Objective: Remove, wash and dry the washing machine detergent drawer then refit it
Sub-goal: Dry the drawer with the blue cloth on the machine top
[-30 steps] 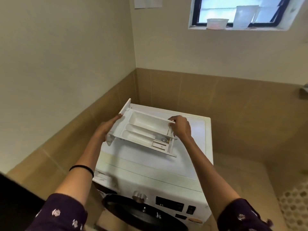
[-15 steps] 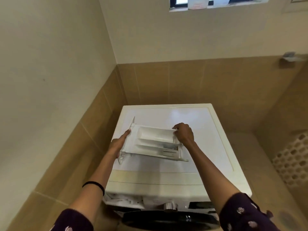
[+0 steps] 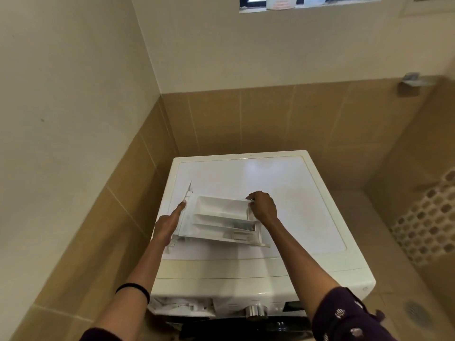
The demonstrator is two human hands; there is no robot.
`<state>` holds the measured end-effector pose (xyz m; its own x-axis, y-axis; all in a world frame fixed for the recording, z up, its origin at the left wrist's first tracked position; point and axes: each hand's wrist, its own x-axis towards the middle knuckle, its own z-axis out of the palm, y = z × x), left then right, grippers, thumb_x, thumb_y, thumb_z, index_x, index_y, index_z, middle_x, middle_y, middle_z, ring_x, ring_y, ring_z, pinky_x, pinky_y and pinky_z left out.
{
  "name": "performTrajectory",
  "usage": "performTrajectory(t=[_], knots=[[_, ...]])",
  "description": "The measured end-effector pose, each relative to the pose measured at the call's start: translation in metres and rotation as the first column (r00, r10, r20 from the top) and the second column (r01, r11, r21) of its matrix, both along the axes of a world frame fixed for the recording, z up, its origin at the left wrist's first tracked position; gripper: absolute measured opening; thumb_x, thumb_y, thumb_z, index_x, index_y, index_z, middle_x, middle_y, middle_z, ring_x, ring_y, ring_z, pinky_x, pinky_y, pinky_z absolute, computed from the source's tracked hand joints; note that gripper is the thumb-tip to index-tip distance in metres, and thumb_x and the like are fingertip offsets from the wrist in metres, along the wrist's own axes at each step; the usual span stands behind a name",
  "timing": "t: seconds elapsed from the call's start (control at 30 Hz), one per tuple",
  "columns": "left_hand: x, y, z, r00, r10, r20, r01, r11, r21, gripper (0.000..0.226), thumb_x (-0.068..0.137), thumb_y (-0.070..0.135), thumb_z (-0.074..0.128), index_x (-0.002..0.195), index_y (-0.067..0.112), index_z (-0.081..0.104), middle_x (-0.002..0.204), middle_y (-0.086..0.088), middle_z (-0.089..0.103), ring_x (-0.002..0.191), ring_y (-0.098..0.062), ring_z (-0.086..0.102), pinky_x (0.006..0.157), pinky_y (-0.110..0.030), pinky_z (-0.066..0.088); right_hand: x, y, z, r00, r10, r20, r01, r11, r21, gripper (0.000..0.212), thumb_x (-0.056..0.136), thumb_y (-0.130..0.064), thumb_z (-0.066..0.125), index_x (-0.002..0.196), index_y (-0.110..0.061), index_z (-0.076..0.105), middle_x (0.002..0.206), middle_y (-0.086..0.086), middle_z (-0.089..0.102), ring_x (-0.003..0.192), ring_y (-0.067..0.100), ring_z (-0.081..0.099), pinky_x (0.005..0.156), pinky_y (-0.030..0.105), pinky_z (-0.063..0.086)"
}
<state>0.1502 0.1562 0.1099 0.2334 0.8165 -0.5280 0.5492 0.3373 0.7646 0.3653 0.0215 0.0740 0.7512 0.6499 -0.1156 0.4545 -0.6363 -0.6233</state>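
Observation:
The white detergent drawer point(image 3: 216, 221) is out of the machine and sits low over the top of the white washing machine point(image 3: 290, 193), compartments facing up. My left hand point(image 3: 170, 222) lies along the drawer's left end with its fingers stretched out against it. My right hand point(image 3: 262, 207) grips the drawer's right rear corner with curled fingers. At the machine's front left, the empty drawer slot point(image 3: 182, 306) shows white plastic inside.
The machine stands in a corner with tan wall tiles to its left and behind. A chrome dial point(image 3: 256, 311) and dark control panel are on its front. A floor drain point(image 3: 416, 310) and a patterned floor section point(image 3: 428, 217) lie to the right. A window ledge holds containers point(image 3: 280, 2).
The drawer has come down from a tilted, raised position to lie nearly level just over the machine's top. My view has shifted to look more squarely down at the machine.

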Motion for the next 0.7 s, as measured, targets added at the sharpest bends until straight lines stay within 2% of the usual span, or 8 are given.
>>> performTrajectory(t=[0.07,0.1,0.17,0.27,0.37,0.53,0.6,0.7], knots=[[0.0,0.001,-0.001,1.0,-0.005,0.007,0.004,1.0,0.003,0.066,0.08,0.063,0.054,0.115,0.007,0.052,0.108,-0.014,0.055,0.09,-0.027,0.05,0.075,-0.037,0.041,-0.001,0.003,-0.002,1.0,0.008,0.008,-0.009,1.0,0.007,0.034,0.086,-0.003,0.048,0.113,-0.013,0.067,0.12,0.007,0.063,0.111,0.025,0.057,0.084,0.026,0.044],[0.001,0.001,0.001,1.0,0.0,-0.004,0.0,1.0,0.01,0.075,0.081,0.062,0.055,0.128,0.004,0.047,0.128,-0.018,0.05,0.109,-0.032,0.049,0.088,-0.041,0.041,-0.001,0.005,-0.003,1.0,0.014,0.015,-0.014,1.0,0.011,0.034,0.086,-0.003,0.048,0.113,-0.013,0.067,0.12,0.007,0.063,0.111,0.025,0.057,0.084,0.025,0.043],[0.001,0.001,0.003,1.0,-0.013,-0.029,0.013,1.0,0.025,0.082,0.082,0.06,0.054,0.136,0.0,0.039,0.143,-0.018,0.039,0.128,-0.035,0.04,0.1,-0.044,0.036,-0.001,0.008,-0.005,1.0,0.021,0.02,-0.021,1.0,0.017,0.034,0.087,-0.003,0.047,0.114,-0.013,0.066,0.121,0.006,0.063,0.112,0.025,0.057,0.084,0.025,0.042],[0.001,0.005,0.007,0.995,-0.036,-0.096,0.042,0.997,0.065,0.079,0.085,0.058,0.052,0.133,-0.004,0.041,0.137,-0.02,0.045,0.124,-0.037,0.045,0.096,-0.042,0.04,-0.002,0.012,-0.006,0.999,0.044,0.023,-0.044,0.999,0.014,0.034,0.087,-0.003,0.048,0.115,-0.013,0.066,0.122,0.007,0.062,0.112,0.024,0.057,0.085,0.026,0.043],[0.006,0.007,0.017,0.967,-0.062,-0.247,0.137,0.945,0.296,0.071,0.085,0.051,0.057,0.124,-0.007,0.046,0.125,-0.024,0.054,0.111,-0.04,0.054,0.088,-0.043,0.047,-0.001,0.011,0.0,0.998,0.05,0.024,-0.052,0.997,0.058,0.031,0.088,-0.002,0.052,0.113,-0.012,0.065,0.12,0.008,0.06,0.111,0.023,0.056,0.086,0.026,0.042],[0.047,-0.021,0.053,0.966,-0.122,-0.227,0.25,0.653,0.715,0.04,0.086,0.033,0.063,0.111,0.003,0.056,0.11,-0.016,0.063,0.101,-0.033,0.059,0.078,-0.034,0.047,0.008,-0.014,0.033,0.998,-0.058,0.039,0.046,0.967,0.252,0.021,0.091,-0.009,0.054,0.106,-0.013,0.068,0.112,0.008,0.062,0.105,0.02,0.059,0.078,0.02,0.037],[0.076,-0.046,0.068,0.95,-0.276,-0.148,0.293,0.616,0.731,0.03,0.087,0.028,0.062,0.104,0.003,0.06,0.099,-0.011,0.066,0.093,-0.027,0.062,0.075,-0.028,0.045,0.015,-0.036,0.051,0.989,-0.138,0.043,0.118,0.942,0.314,0.021,0.091,-0.01,0.053,0.104,-0.014,0.07,0.109,0.006,0.064,0.097,0.017,0.061,0.073,0.018,0.036],[0.125,-0.091,0.081,0.859,-0.512,-0.024,0.409,0.657,0.634,0.015,0.089,0.025,0.06,0.089,0.01,0.063,0.085,-0.004,0.065,0.077,-0.019,0.062,0.072,-0.026,0.044,0.032,-0.084,0.084,0.961,-0.273,0.051,0.233,0.894,0.382,0.024,0.088,-0.007,0.052,0.099,-0.015,0.072,0.102,0.004,0.066,0.08,0.012,0.057,0.069,0.017,0.035]])
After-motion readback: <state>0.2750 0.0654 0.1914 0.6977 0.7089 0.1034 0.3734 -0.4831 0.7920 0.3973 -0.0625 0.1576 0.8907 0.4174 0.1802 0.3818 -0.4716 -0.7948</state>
